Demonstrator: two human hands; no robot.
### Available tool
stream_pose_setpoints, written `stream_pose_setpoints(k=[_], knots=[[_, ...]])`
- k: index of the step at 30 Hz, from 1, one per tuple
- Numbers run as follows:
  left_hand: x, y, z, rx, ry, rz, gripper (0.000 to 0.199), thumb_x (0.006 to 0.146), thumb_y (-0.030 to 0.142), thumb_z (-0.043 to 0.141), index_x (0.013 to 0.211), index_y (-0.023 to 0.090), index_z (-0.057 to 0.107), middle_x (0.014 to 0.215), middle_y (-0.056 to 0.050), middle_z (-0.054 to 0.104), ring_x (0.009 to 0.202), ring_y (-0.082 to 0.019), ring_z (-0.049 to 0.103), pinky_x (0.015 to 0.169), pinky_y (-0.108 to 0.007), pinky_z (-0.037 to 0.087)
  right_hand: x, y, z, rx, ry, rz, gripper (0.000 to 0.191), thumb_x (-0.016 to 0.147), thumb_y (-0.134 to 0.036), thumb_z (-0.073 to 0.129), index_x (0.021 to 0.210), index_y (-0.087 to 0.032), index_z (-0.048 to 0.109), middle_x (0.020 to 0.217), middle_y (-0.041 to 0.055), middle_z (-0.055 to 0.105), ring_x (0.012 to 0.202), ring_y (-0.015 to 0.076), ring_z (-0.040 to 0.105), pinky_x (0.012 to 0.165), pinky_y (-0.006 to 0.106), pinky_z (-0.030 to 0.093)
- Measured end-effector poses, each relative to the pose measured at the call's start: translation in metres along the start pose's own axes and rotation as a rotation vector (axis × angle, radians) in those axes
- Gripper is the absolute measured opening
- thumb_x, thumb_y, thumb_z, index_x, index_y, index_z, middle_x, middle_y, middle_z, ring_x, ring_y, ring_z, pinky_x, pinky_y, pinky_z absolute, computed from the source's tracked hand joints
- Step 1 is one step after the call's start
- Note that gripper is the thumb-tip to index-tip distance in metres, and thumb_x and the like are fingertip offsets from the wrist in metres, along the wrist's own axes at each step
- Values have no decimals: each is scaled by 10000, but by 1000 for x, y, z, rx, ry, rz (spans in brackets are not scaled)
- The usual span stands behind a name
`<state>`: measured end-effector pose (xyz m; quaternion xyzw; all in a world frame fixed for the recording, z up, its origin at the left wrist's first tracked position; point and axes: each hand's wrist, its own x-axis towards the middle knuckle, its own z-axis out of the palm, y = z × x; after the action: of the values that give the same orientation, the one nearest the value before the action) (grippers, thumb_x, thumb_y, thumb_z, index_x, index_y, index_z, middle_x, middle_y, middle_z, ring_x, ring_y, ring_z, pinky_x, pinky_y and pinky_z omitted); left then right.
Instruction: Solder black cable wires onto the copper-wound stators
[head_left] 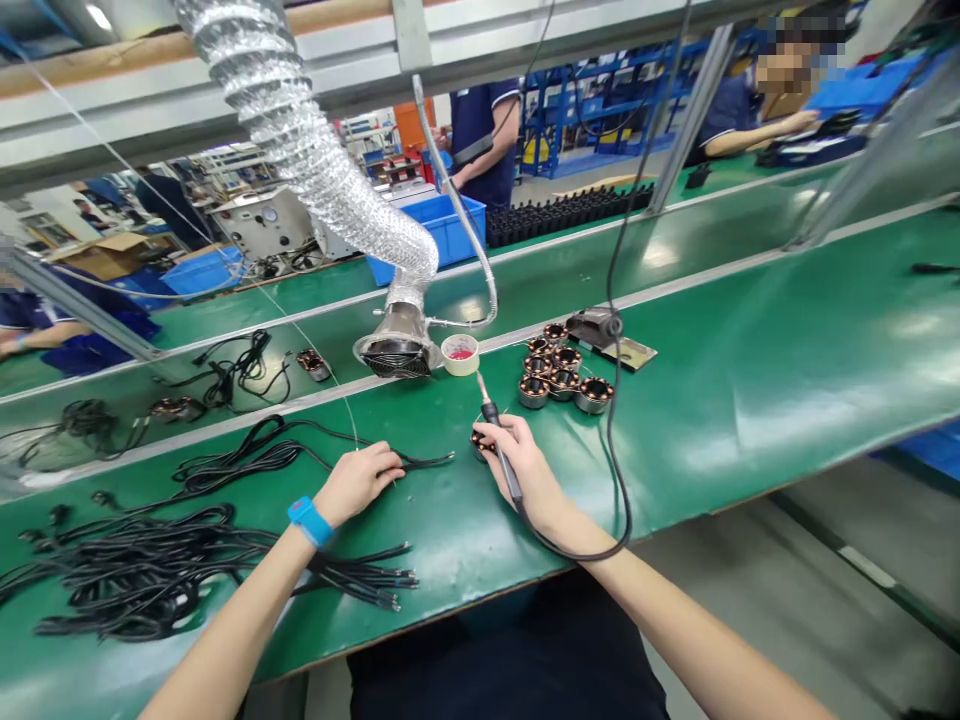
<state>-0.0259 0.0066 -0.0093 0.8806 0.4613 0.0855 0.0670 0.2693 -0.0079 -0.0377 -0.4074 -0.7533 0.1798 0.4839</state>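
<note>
My right hand (525, 465) is closed round a soldering iron (506, 455), its tip pointing up and away from me. A copper-wound motor stator (481, 442) is partly hidden behind the fingers of that hand, which seem to touch it. My left hand (364, 485) is closed on a black cable (424, 462), whose stripped end sticks out to the right towards the stator. A thin pale wire (349, 415) comes down from above to the left hand; whether the fingers grip it too is hidden. Just past the iron's tip stands a small round tub (460, 355) with something red inside.
Several stators (562, 370) cluster at right beside a metal iron stand (600, 330). A foil duct (360, 220) with a fan hood hangs over the bench. Bundled black cables (157, 565) cover the left. The iron's cord loops past my right wrist. Other people work beyond the rail.
</note>
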Motion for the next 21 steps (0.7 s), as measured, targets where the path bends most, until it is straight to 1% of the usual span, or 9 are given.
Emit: stream_pose_setpoints(k=[3,6,8,11,13,15,17,19,21], knots=[[-5,2,-2,-75,-39,-8,316,989,412,482,922,219,724,906,-36,682,807,-159,639,732,-246,448,8,0,10,34,-11,-24,400,949,-103,442,1306,-264,524,1194,87,466,933,155,643,883,339,567],[-1,-3,-4,-106,9,-110,267,968,389,537,1091,221,705,940,-42,699,842,-175,647,767,-258,457,12,-1,18,53,-32,-47,387,951,-112,458,1301,-262,523,1181,84,470,944,161,638,881,341,564],[5,-7,-4,-63,30,-148,259,958,359,557,1134,224,692,964,-47,688,851,-182,643,754,-262,454,12,-1,19,33,-30,-59,383,942,-120,489,1295,-264,528,1176,84,479,966,177,633,895,359,560],[14,-7,-1,-5,24,-118,222,964,346,539,964,212,716,961,-46,652,828,-178,629,711,-259,439,10,-2,16,-60,18,-51,393,915,-146,562,1287,-273,537,1194,95,489,1054,230,608,947,427,540],[20,1,1,1,33,-92,232,972,339,522,910,199,695,952,-44,631,798,-171,616,686,-258,427,8,-3,13,-102,49,-17,422,895,-172,612,1297,-272,528,1224,108,485,1105,262,585,977,466,522],[23,14,3,-18,21,-52,214,974,322,518,910,195,678,948,-39,623,775,-164,608,670,-258,417,8,-4,11,-102,55,14,467,872,-195,657,1310,-267,511,1238,113,478,1105,268,584,976,470,524],[24,25,4,-62,-20,0,190,968,304,531,900,196,672,924,-30,625,765,-160,605,668,-257,410,9,-4,11,-79,45,29,501,855,-200,683,1316,-265,498,1236,110,473,1075,255,597,954,448,539],[24,33,5,-128,-62,37,184,961,301,547,879,195,672,889,-23,631,767,-158,605,676,-256,412,10,-4,12,-77,42,42,507,851,-196,688,1315,-268,495,1235,106,471,1069,250,599,946,437,543],[24,36,5,-206,-64,30,220,963,319,546,840,189,673,839,-20,635,760,-157,602,692,-256,419,11,-4,14,-106,60,67,506,848,-195,692,1310,-271,501,1241,107,470,1096,263,588,964,453,531]])
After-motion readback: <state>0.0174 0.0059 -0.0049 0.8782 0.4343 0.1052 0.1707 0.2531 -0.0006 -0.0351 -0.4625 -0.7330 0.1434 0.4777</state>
